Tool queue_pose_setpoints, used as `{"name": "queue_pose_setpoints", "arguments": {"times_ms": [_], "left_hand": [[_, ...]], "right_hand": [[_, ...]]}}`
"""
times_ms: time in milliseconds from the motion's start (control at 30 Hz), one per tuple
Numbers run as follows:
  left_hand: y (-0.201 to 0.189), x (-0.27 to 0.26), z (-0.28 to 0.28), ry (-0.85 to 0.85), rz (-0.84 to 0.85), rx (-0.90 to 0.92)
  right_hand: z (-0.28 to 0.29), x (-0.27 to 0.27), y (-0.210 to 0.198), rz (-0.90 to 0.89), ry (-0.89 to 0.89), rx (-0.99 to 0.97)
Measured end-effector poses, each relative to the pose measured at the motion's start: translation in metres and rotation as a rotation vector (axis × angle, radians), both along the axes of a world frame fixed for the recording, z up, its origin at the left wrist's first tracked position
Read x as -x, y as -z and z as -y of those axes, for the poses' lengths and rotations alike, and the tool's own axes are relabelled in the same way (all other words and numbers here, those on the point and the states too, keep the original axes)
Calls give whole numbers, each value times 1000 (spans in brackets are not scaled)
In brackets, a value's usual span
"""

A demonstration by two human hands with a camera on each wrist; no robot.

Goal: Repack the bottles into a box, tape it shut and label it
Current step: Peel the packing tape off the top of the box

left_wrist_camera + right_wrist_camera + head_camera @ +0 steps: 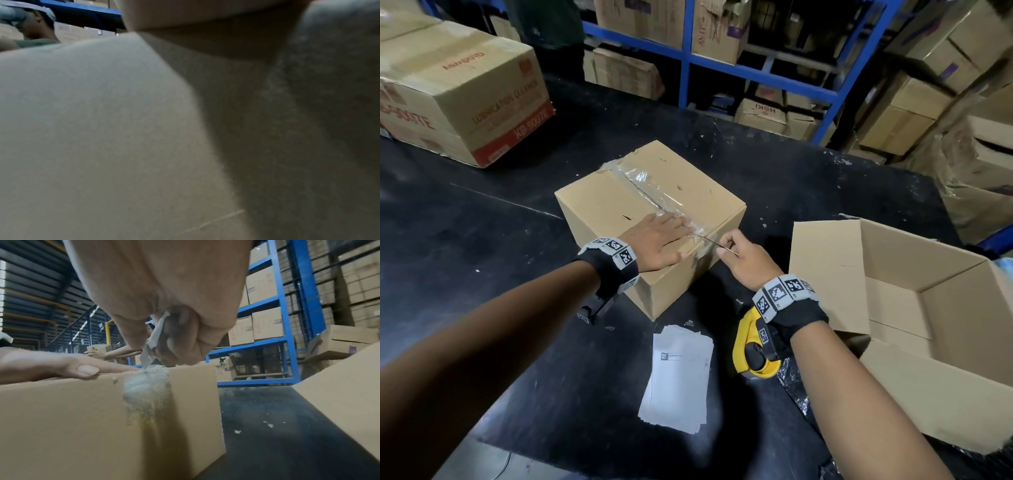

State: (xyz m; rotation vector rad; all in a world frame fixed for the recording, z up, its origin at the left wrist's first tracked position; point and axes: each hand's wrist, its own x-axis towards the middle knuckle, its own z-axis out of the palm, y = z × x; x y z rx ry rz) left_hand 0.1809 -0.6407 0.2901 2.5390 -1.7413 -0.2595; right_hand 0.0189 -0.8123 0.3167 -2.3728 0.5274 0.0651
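Note:
A shut cardboard box [616, 209] stands mid-table with clear tape [643, 185] along its top seam and down the near side [146, 391]. My left hand [657, 240] lies flat on the box's top near the seam, fingers straight; its thumb [82, 369] rests at the top edge. The left wrist view shows only blurred cardboard [92, 129]. My right hand [736, 255] hovers at the box's near edge and pinches a thin grey strip [154, 335], whose tip meets the tape at that edge. Whether it is a blade or tape I cannot tell. No bottles are in view.
An open cardboard box [893, 291] sits to the right. A yellow tape dispenser [750, 346] and a stack of white label sheets [678, 373] lie near me on the black table [482, 222]. A large printed carton [458, 96] stands far left, blue shelving [756, 68] behind.

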Motion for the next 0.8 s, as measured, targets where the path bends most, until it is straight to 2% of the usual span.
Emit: {"name": "queue_pose_setpoints", "arguments": {"times_ms": [167, 600, 800], "left_hand": [[-2, -2, -10, 25, -50, 34], [4, 0, -9, 55, -4, 76], [6, -2, -9, 64, -9, 87]], "right_hand": [[-5, 5, -2, 35, -72, 45], [-11, 11, 1, 84, -138, 24], [-17, 5, -2, 33, -170, 76]]}}
